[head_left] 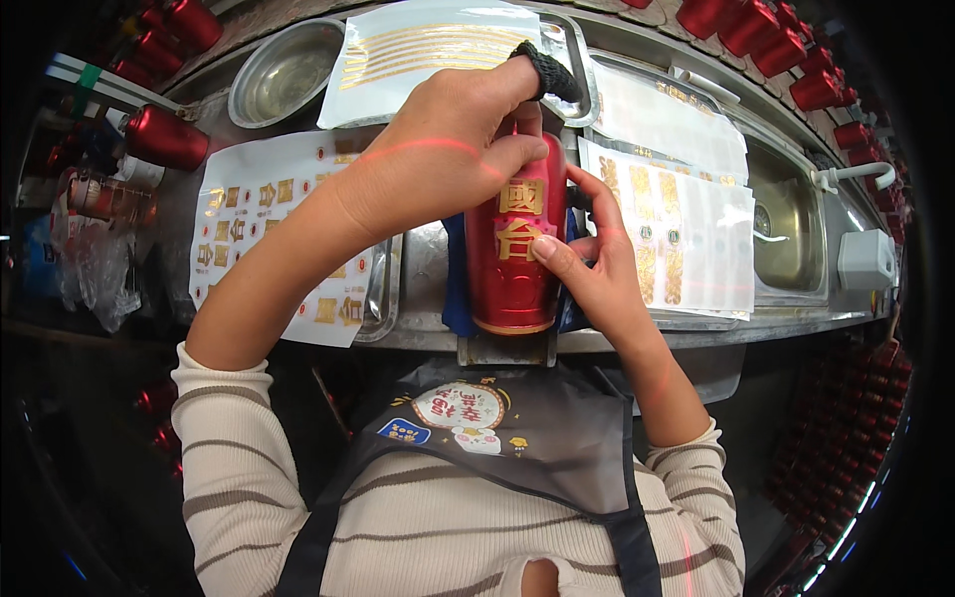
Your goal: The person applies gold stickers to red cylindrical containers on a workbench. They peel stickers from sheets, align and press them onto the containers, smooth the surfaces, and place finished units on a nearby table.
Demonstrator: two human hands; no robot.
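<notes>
A glossy red bottle (502, 284) with large gold characters on its side lies in front of me, its base toward me, on a blue cloth (458, 274). My right hand (597, 249) is closed round its right side, the thumb on the lower gold character (515, 242). At the bottle's upper end my left hand (463, 124) is closed, its thumb bent against the shoulder. The left fingertips and the neck are mostly hidden. A black textured band (547, 75) sits at the far side of my left hand.
Sheets of gold decals lie left (269, 229), behind (428, 50) and right (667, 239) on the metal bench. A steel bowl (286, 75) stands back left, a sink (786, 219) right. More red bottles (167, 137) surround the bench. A white jug (865, 261) stands beyond the sink.
</notes>
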